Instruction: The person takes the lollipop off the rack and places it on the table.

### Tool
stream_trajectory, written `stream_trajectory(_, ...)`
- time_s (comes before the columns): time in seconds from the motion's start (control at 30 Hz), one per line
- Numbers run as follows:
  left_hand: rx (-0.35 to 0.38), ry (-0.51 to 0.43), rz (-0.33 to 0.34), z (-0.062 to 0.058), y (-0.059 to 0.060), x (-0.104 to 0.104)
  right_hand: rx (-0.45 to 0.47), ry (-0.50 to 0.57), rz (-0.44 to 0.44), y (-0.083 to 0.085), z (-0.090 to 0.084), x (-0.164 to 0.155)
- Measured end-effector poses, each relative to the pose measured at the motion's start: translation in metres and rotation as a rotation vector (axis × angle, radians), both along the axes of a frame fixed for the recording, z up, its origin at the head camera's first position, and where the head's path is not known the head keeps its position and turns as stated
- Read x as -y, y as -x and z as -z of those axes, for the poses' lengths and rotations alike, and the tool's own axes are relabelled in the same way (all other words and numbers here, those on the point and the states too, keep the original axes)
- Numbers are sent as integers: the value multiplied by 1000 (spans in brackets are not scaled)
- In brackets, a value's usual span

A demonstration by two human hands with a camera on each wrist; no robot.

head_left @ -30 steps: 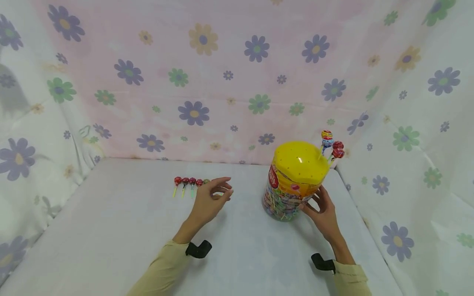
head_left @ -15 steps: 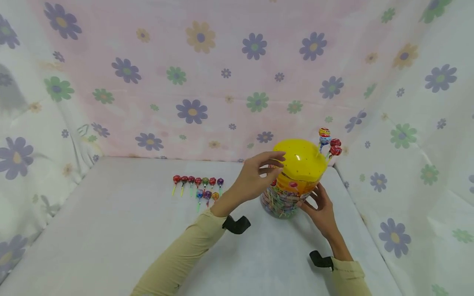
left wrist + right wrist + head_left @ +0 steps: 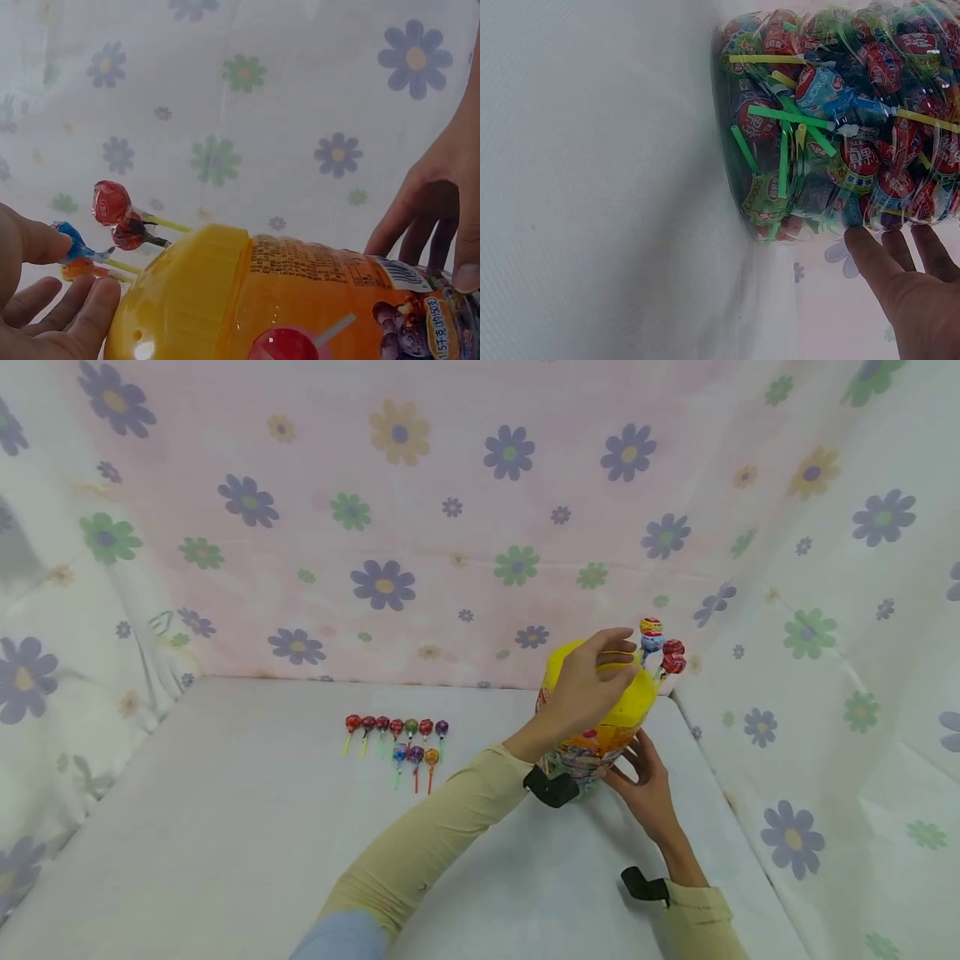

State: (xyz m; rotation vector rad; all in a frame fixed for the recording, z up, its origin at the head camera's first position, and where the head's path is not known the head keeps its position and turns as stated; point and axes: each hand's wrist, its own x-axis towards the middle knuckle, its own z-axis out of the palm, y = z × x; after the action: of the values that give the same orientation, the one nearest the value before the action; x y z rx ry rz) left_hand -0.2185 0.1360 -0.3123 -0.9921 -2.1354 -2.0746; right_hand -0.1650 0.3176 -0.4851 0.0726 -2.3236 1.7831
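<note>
A tall clear jar [image 3: 591, 753] of wrapped lollipops stands on the table, tilted in the head view, with a yellow lid [image 3: 642, 697] pierced by small holes. Sticks of a blue lollipop [image 3: 652, 643], a yellow-and-red one and two red lollipops [image 3: 674, 663] stand in the lid's far right side. My left hand [image 3: 588, 689] reaches across the lid, thumb and fingers apart on either side of the blue and yellow lollipop heads in the left wrist view. My right hand [image 3: 648, 789] holds the jar's lower right side, fingertips against the clear plastic in the right wrist view.
Left of the jar, several lollipops [image 3: 397, 727] lie in a row on the white table [image 3: 225, 827], with a shorter row of three [image 3: 416, 756] below. Flower-patterned cloth [image 3: 420, 635] walls the back and sides.
My left hand has moved right from above the laid-out lollipops, over the lid, to the lollipops standing in it. My right hand has stayed on the jar. The head view has shifted slightly.
</note>
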Motion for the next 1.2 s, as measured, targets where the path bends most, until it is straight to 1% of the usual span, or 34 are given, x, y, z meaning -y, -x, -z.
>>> stream_trajectory(0.07,-12,-2,-5,0,3,-4,-11,-4,-7,0,0,0)
stream_trajectory(0.27,-67,-10,6,-1,8,-12,-46,6,-20,3,0,0)
stream_trajectory(0.33,-80,-12,-5,-1,10,-15,-50,8,-19,3,0,0)
stream_trajectory(0.43,-94,-45,-18,-1,11,-19,-47,-3,-15,4,1,0)
stream_trajectory(0.5,-106,-87,-29,-1,12,-22,-40,-3,-9,4,1,0)
stream_trajectory(0.6,-126,-187,-31,-4,12,-23,-27,2,-4,4,1,1)
stream_trajectory(0.7,-138,-276,-22,-7,12,-19,-24,3,-6,4,1,1)
stream_trajectory(0.77,-133,-302,-22,-7,9,-14,-23,-2,-6,4,1,1)
stream_trajectory(0.83,-121,-322,-27,-4,7,-9,-21,-9,-3,4,1,1)
stream_trajectory(0.93,-107,-323,-43,6,3,0,-7,-15,3,3,0,1)
stream_trajectory(1.2,-77,-285,-77,34,-5,26,-2,-11,7,1,1,0)
